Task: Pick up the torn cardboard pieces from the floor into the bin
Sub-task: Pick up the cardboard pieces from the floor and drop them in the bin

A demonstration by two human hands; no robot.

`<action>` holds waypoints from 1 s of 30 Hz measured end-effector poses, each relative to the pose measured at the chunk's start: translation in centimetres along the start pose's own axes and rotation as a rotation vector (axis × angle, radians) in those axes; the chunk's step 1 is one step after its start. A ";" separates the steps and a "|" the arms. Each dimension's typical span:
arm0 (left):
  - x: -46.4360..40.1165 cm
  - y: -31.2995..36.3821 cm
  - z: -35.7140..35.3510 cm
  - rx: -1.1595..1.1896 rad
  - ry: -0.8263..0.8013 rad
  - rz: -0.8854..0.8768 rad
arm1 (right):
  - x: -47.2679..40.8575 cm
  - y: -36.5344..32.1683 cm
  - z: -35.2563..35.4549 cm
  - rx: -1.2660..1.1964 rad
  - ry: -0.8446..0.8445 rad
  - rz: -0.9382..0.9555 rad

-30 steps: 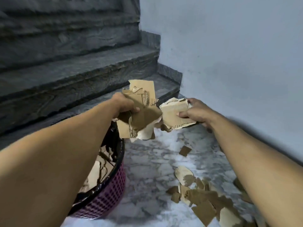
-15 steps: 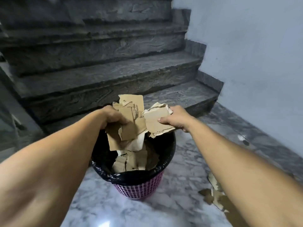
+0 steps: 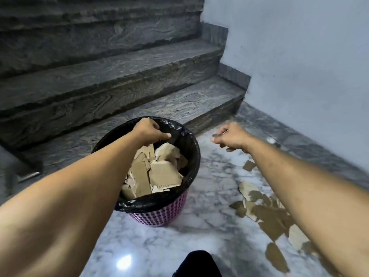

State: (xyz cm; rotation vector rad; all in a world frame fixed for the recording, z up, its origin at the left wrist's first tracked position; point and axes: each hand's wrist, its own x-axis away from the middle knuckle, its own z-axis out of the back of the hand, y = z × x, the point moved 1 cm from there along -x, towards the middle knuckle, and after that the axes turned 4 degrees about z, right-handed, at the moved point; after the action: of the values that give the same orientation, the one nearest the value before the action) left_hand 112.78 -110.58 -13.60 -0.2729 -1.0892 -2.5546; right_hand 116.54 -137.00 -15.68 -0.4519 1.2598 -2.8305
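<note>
A pink woven bin (image 3: 159, 215) with a black liner stands on the marble floor and holds a pile of torn cardboard pieces (image 3: 163, 173). My left hand (image 3: 150, 132) hangs over the bin's far rim, fingers loosely curled downward, holding nothing that I can see. To the right of the bin, above the floor, my right hand (image 3: 229, 136) is empty with its fingers loosely curled. Several more torn cardboard pieces (image 3: 267, 214) lie on the floor at the right, partly hidden under my right forearm.
Dark stone stairs (image 3: 139, 108) rise just behind the bin. A pale wall (image 3: 299, 56) with a grey skirting runs along the right. White marble floor (image 3: 209, 196) lies between the bin and the scattered pieces. A dark shape (image 3: 197, 264) sits at the bottom edge.
Both hands let go of the cardboard they held; it now lies in the bin. The right hand has moved off to the right of the bin. The view has shifted left and down.
</note>
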 end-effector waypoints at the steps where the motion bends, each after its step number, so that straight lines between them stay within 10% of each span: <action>1: -0.1 1.3 -1.0 -0.002 -0.015 -0.048 | 0.5 1.1 0.9 0.009 -0.001 -0.022; 11: 0.8 11.6 -17.0 -0.066 -0.305 -0.246 | 5.8 16.3 8.9 0.079 -0.002 -0.286; 30: 1.0 7.1 -47.7 -0.847 -0.618 -0.496 | 9.7 43.0 6.2 0.347 -0.215 -0.529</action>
State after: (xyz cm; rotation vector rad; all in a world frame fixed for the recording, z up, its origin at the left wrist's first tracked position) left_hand 112.70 -150.02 -41.32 -1.1853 -0.1261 -3.3721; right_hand 104.30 -171.77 -40.64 -1.1793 0.6621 -3.1940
